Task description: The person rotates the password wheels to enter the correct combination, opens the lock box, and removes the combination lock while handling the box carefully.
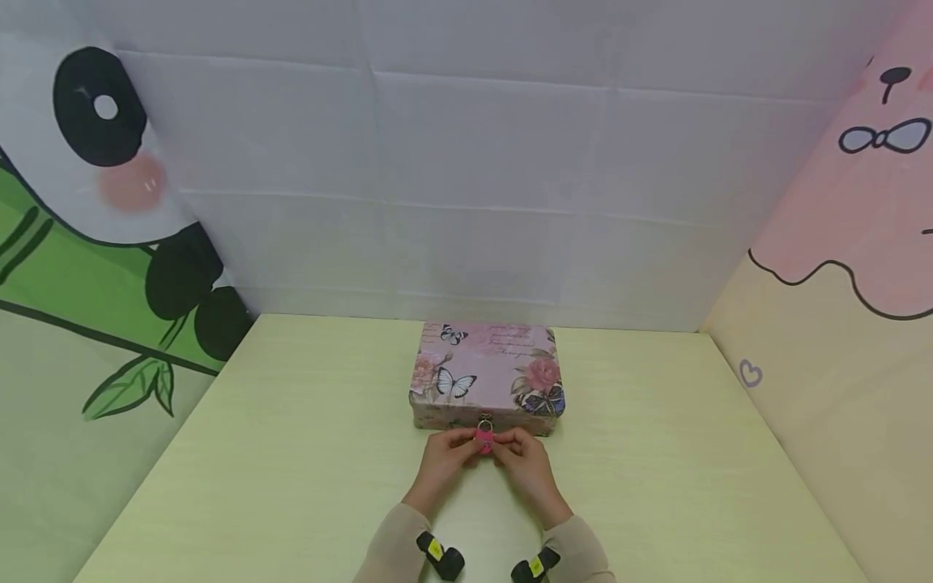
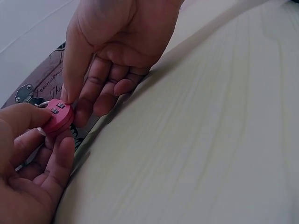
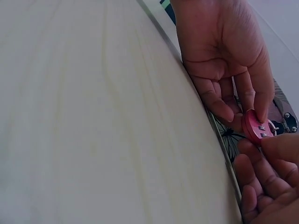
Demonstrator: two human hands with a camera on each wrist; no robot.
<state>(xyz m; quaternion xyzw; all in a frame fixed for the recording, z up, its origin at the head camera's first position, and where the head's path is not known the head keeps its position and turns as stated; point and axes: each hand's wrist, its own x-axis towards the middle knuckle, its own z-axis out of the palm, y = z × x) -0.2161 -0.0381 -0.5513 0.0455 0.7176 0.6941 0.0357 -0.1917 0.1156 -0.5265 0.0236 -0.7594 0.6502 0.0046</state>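
Note:
A pink combination padlock (image 1: 484,439) hangs by its metal shackle at the clasp (image 2: 27,94) on the front of a butterfly-and-rose box (image 1: 496,364). My left hand (image 1: 445,463) pinches the padlock from its left side, the thumb on its face by the number dials. From the other side my right hand (image 1: 528,471) pinches it, thumb at the edge of its face. In the left wrist view, the dials show on the pink body (image 2: 59,115), between both thumbs. Other fingers of both hands curl loosely below the lock. The box lid lies closed.
The box stands at the back of a pale yellow table (image 1: 656,453), near the white cloth wall (image 1: 481,162). Printed cartoon side panels flank the table. A black strapped device (image 1: 440,556) sits on the left sleeve, another (image 1: 535,565) on the right.

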